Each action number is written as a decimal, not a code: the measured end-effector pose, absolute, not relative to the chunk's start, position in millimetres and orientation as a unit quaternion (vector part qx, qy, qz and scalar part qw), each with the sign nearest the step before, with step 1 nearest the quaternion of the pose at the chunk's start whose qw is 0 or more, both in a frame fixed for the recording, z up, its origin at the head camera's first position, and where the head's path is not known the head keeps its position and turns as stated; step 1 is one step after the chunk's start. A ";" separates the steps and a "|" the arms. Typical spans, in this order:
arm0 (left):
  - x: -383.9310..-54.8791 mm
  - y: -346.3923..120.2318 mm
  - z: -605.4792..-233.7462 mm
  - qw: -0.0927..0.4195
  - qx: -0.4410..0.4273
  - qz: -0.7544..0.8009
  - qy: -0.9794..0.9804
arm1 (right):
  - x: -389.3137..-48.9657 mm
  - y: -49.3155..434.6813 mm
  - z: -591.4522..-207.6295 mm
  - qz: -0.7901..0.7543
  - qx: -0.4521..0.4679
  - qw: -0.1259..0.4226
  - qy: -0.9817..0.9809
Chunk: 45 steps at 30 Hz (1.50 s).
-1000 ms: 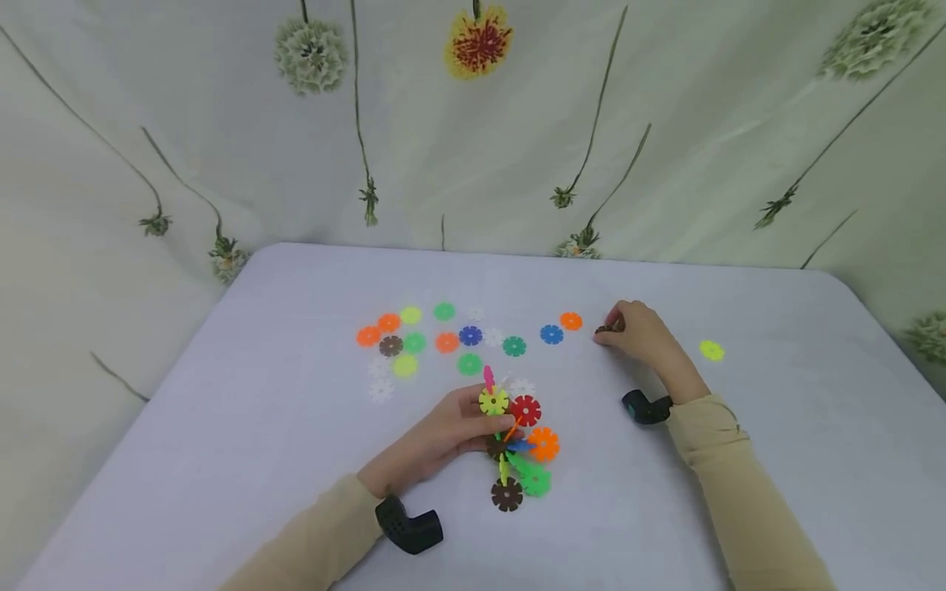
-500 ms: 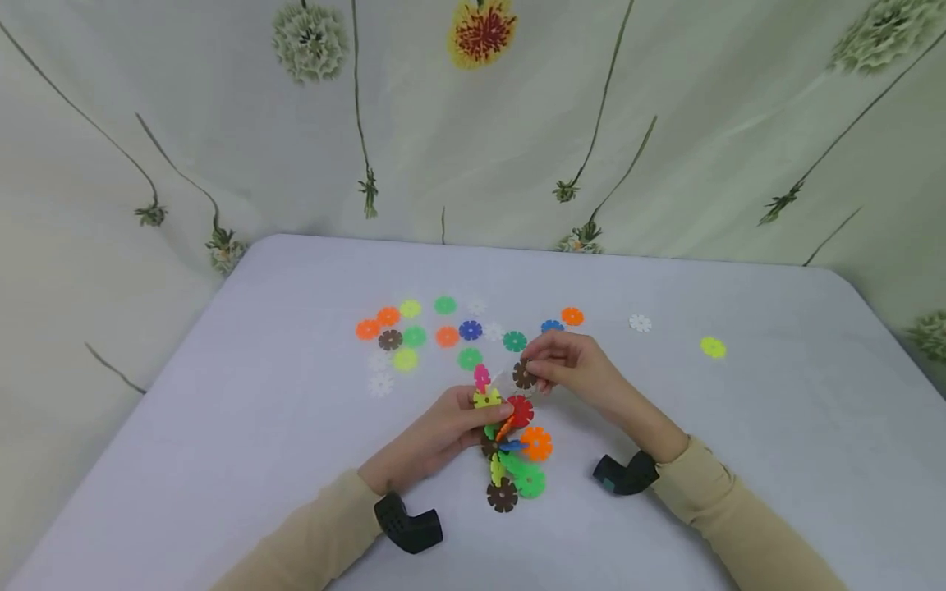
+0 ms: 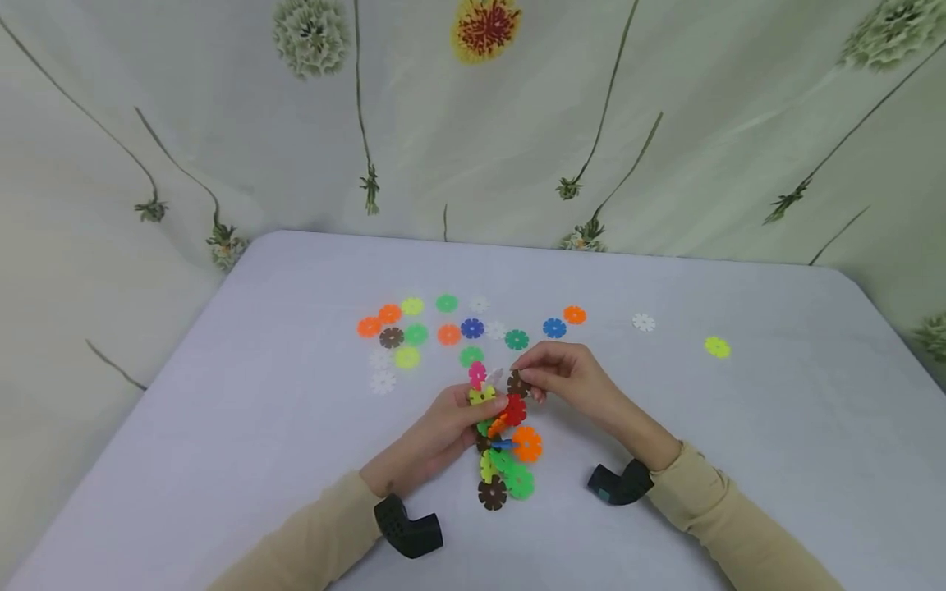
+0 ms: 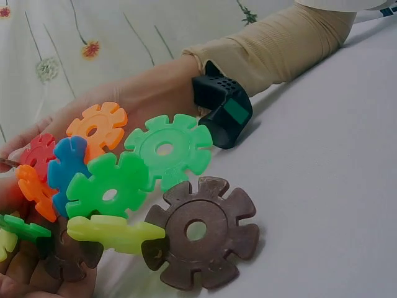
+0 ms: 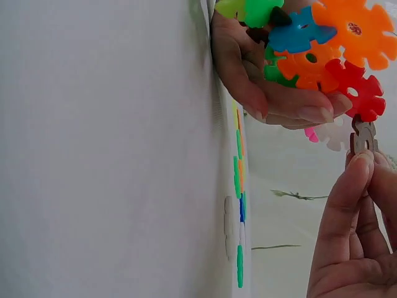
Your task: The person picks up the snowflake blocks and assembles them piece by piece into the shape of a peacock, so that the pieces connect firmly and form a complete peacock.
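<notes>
My left hand (image 3: 447, 431) holds a cluster of interlocking snowflake discs, its thumb over the front near a yellow disc. Within the cluster are a red disc (image 3: 515, 410), an orange disc (image 3: 527, 444), green discs (image 4: 167, 149) and, at the bottom, a brown disc (image 4: 205, 233). Pink and clear discs stick up at its top. Between thumb and fingers, my right hand (image 3: 565, 373) pinches another brown disc (image 3: 520, 383). The right wrist view shows this pinched disc (image 5: 365, 136) edge-on, right at the red disc's rim. Part of the cluster hides behind the left thumb.
Several loose discs lie beyond the hands on the white table (image 3: 296, 345), among them a dark blue disc (image 3: 472, 328) and a brown one (image 3: 392, 337). Farther right are a white disc (image 3: 644, 322) and a yellow disc (image 3: 717, 347). A flowered cloth (image 3: 414, 123) hangs behind.
My right hand has picked up the brown disc from the table's right part and brought it left to the cluster's red disc. The left hand has turned the cluster slightly.
</notes>
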<state>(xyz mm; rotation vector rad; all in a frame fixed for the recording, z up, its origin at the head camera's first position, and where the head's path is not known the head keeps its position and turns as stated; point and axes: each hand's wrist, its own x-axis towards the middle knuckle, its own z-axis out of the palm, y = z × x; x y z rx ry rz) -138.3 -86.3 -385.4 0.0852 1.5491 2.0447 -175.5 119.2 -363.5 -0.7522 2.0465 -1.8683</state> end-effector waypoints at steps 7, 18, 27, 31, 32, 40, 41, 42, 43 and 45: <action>-138.6 -87.7 -382.8 0.289 0.039 0.767 0.572 | -176.0 119.3 -363.6 -0.620 -0.315 0.141 0.705; -135.6 -88.8 -382.1 0.295 0.049 0.793 0.530 | -156.6 114.7 -360.2 -0.580 -0.381 0.091 0.714; -136.9 -91.7 -381.3 0.294 0.049 0.800 0.520 | -145.3 107.2 -337.1 -0.547 -0.396 0.038 0.736; -137.3 -92.8 -381.7 0.293 0.063 0.800 0.520 | -146.2 106.4 -338.1 -0.545 -0.415 0.041 0.727; -137.4 -93.1 -382.1 0.293 0.068 0.799 0.520 | -146.3 106.2 -338.6 -0.545 -0.420 0.040 0.725; -138.0 -92.2 -385.2 0.278 0.038 0.806 0.521 | -156.6 111.9 -358.9 -0.535 -0.398 0.008 0.745; -137.9 -91.7 -385.5 0.273 0.026 0.810 0.518 | -161.9 115.4 -361.2 -0.533 -0.385 0.005 0.753; -137.8 -91.2 -385.7 0.269 0.016 0.814 0.514 | -168.6 119.7 -363.1 -0.528 -0.365 0.000 0.767; -137.7 -91.0 -385.4 0.265 0.007 0.819 0.509 | -175.4 124.4 -362.5 -0.522 -0.339 -0.005 0.783; -137.4 -90.7 -385.3 0.259 -0.005 0.826 0.500 | -191.3 134.1 -359.6 -0.502 -0.266 -0.007 0.823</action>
